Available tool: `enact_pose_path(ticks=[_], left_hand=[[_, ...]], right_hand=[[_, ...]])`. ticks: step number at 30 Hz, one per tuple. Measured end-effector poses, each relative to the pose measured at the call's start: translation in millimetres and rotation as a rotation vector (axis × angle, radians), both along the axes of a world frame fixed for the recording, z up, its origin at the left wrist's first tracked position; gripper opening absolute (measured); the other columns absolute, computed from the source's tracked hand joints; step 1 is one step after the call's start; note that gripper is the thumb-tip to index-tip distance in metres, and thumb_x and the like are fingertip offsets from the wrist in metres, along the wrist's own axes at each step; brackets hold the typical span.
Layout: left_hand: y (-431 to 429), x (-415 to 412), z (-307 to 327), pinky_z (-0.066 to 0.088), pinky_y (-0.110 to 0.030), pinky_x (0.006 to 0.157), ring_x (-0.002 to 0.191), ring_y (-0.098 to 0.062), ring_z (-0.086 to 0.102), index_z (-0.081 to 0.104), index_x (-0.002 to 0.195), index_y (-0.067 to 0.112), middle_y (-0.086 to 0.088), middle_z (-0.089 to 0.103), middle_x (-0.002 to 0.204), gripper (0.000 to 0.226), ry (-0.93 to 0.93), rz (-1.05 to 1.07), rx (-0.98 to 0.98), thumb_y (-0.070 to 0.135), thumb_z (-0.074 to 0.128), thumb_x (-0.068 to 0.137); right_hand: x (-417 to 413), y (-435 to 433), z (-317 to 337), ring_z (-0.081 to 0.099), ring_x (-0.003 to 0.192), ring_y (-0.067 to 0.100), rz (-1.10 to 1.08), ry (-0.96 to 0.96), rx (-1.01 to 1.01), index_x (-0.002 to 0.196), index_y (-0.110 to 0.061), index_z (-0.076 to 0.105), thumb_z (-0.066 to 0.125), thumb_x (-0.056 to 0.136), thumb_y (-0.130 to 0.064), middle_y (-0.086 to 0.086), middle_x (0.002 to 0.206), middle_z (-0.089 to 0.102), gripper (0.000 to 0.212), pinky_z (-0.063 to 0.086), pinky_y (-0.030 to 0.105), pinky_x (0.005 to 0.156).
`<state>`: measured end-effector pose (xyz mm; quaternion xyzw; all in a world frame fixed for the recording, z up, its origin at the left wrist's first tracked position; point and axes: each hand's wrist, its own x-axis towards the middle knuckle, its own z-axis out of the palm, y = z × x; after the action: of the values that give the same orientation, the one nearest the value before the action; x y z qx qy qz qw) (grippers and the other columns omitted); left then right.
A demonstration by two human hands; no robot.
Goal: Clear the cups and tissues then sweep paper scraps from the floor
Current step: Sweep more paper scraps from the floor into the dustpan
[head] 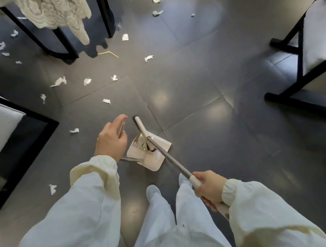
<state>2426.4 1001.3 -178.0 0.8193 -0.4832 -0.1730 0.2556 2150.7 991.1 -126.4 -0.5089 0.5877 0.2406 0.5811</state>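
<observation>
Several white paper scraps (58,82) lie scattered over the dark tiled floor, mostly to the left and far ahead. A white dustpan (157,160) rests on the floor just in front of my feet. My left hand (110,140) is closed around the top of the dustpan's upright handle. My right hand (209,189) grips the white end of the broom's metal pole (169,158). The broom head (140,125), white with dark bristles, sits at the dustpan's far edge. No cups are in view.
A black-framed chair with a white cushion (0,124) stands at the left. Another chair (62,39) at the top left carries a white quilted garment (65,14). A third chair frame (299,58) stands at the right. A yellow straw (110,53) lies near the far chair.
</observation>
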Motion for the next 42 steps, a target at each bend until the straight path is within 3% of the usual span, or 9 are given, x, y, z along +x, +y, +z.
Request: enact_pose_path(ticks=[4,10,19,21,24,28,33,39,42], left_hand=[[45,-8,6,0.045,-0.035,0.072,0.073,-0.027,0.053,0.053,0.118,0.035,-0.003,0.052,0.081,0.046,0.012,0.039,-0.005,0.004,0.055,0.085],[155,-44,24,0.047,-0.036,0.073,0.075,-0.029,0.054,0.048,0.113,0.042,-0.003,0.054,0.084,0.048,0.004,0.155,-0.051,0.004,0.057,0.085],[346,-121,35,0.046,-0.034,0.078,0.083,-0.026,0.055,0.052,0.111,0.044,-0.002,0.056,0.094,0.046,0.001,0.565,-0.165,0.006,0.055,0.086],[386,-130,40,0.048,-0.037,0.081,0.085,-0.028,0.056,0.051,0.111,0.044,-0.001,0.057,0.095,0.045,0.015,0.569,-0.147,0.006,0.055,0.086],[443,-139,41,0.046,-0.033,0.083,0.086,-0.024,0.057,0.051,0.11,0.044,0.001,0.058,0.098,0.047,0.007,0.588,-0.117,0.004,0.056,0.085],[523,-142,37,0.041,-0.028,0.081,0.086,-0.023,0.057,0.051,0.111,0.045,0.005,0.056,0.096,0.049,0.018,0.667,-0.064,0.004,0.057,0.085],[642,-137,25,0.041,-0.028,0.084,0.092,-0.016,0.057,0.049,0.108,0.054,0.009,0.056,0.092,0.049,0.116,0.764,0.024,0.01,0.055,0.088],[762,-114,9,0.044,-0.032,0.092,0.101,-0.017,0.058,0.049,0.097,0.064,0.014,0.055,0.094,0.057,0.255,0.831,0.028,0.009,0.053,0.087],[792,-97,-2,0.04,-0.026,0.088,0.1,-0.01,0.058,0.049,0.098,0.064,0.016,0.055,0.093,0.057,0.256,0.846,0.027,0.009,0.052,0.087]], right_hand=[[-9,46,21,0.046,0.043,0.016,0.034,-0.045,-0.072,0.138,-0.02,0.039,0.043,0.089,-0.007,0.006,0.066,0.049,0.05,0.044,0.023,0.038],[-53,90,48,0.043,0.046,0.018,0.11,-0.099,-0.126,0.133,-0.012,0.041,0.043,0.087,-0.004,0.01,0.065,0.046,0.047,0.039,0.022,0.037],[-105,182,45,0.039,0.043,0.017,0.18,-0.136,-0.098,0.143,-0.021,0.035,0.045,0.087,-0.003,0.007,0.059,0.044,0.059,0.036,0.02,0.039],[-105,208,48,0.039,0.044,0.018,0.224,-0.138,-0.069,0.138,-0.017,0.039,0.044,0.088,-0.002,0.008,0.058,0.043,0.052,0.036,0.021,0.038],[-99,252,59,0.036,0.039,0.015,0.286,-0.149,-0.029,0.112,-0.007,0.05,0.04,0.089,-0.001,0.007,0.056,0.04,0.025,0.033,0.02,0.037],[-89,302,72,0.034,0.035,0.012,0.332,-0.179,0.04,0.088,-0.004,0.048,0.041,0.088,0.001,0.005,0.056,0.037,0.008,0.031,0.017,0.035],[-67,387,60,0.033,0.038,0.013,0.386,-0.139,-0.003,0.111,0.007,0.048,0.039,0.086,0.005,0.006,0.057,0.037,0.027,0.027,0.018,0.037],[-22,507,-9,0.051,0.059,0.025,0.615,-0.005,-0.233,0.111,-0.019,0.051,0.036,0.083,-0.009,0.008,0.078,0.056,0.033,0.044,0.028,0.054],[3,543,-35,0.051,0.052,0.025,0.638,0.038,-0.233,0.119,-0.017,0.05,0.037,0.084,-0.005,0.01,0.075,0.057,0.039,0.043,0.024,0.046]])
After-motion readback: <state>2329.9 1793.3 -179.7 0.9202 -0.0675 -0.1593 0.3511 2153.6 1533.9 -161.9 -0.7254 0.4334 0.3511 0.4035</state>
